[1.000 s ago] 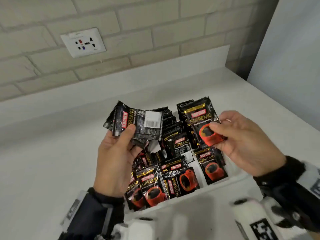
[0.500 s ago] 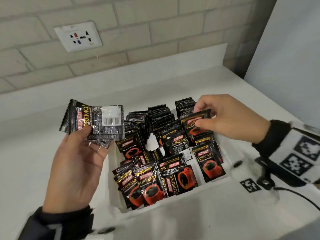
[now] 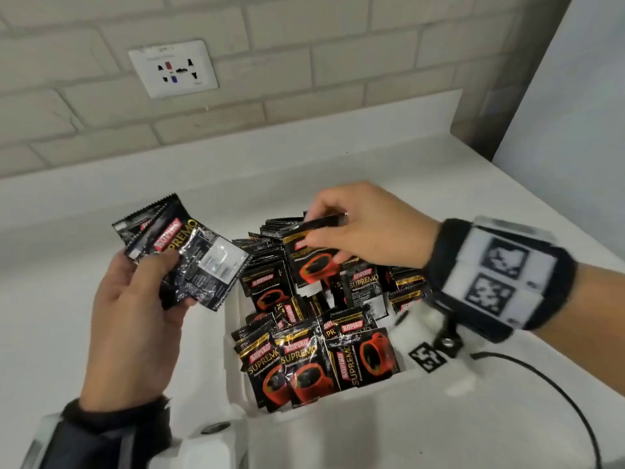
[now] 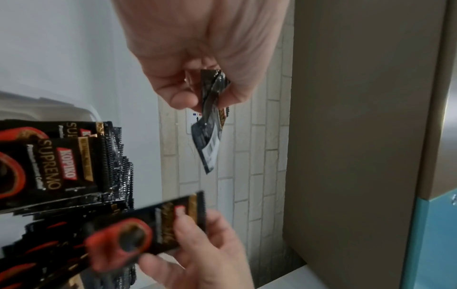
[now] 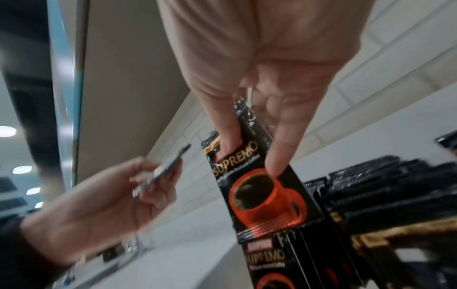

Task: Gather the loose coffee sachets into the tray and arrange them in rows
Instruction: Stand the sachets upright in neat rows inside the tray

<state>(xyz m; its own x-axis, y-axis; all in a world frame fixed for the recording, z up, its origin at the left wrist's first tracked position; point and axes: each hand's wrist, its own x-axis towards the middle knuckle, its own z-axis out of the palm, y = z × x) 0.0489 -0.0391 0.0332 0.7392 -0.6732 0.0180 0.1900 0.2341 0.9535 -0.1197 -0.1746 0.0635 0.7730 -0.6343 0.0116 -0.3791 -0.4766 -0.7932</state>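
A white tray (image 3: 233, 363) on the counter holds several black Kopiko coffee sachets (image 3: 304, 363), some upright in rows at the back, some lying loose in front. My left hand (image 3: 135, 313) pinches a small bunch of sachets (image 3: 189, 255) to the left of the tray, above the counter; the same bunch (image 4: 210, 125) hangs from its fingers in the left wrist view. My right hand (image 3: 358, 225) pinches one sachet (image 3: 311, 255) by its top edge over the back rows; its red cup print (image 5: 264, 197) faces the right wrist camera.
The white counter (image 3: 67, 252) runs back to a brick wall with a power socket (image 3: 173, 68). A pale panel (image 3: 581, 106) stands at the right. A black cable (image 3: 554, 394) trails from my right wrist over the counter near the tray's front right corner.
My right hand has carried its single sachet leftward over the back rows of the tray. My left hand still grips its bunch, now tilted and nearer the tray.
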